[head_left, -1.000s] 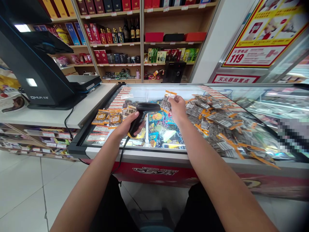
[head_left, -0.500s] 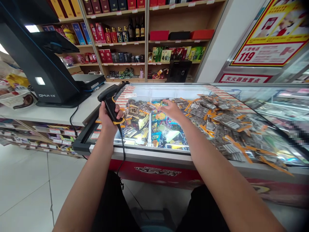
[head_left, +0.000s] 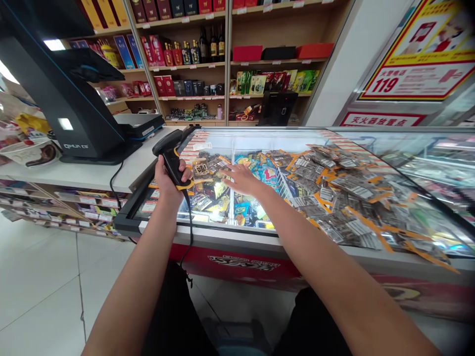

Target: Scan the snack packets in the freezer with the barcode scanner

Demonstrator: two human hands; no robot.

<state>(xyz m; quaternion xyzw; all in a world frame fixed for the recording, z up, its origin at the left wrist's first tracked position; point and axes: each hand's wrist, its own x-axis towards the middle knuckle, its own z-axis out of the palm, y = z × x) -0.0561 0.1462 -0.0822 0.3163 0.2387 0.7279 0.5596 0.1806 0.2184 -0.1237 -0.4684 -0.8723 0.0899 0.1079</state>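
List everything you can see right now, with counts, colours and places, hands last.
Scanner: one, black and yellow, in left hand
Loose packets: many, dark with orange ends, heaped on the glass at right; some left of right hand
Freezer: one, red front, glass top, ahead
Snack bags: many, blue and yellow among them, inside freezer
Counter: one, white, left
Machine: one, dark, on counter
Shelving: wooden, stocked, behind freezer
Flat boxes: three, red, black and orange-red, on shelving
Poster: one, yellow, white and red, upper right
Floor: pale tiles, lower left
Left hand: one, gripping scanner
Right hand: one, fingers spread, over freezer
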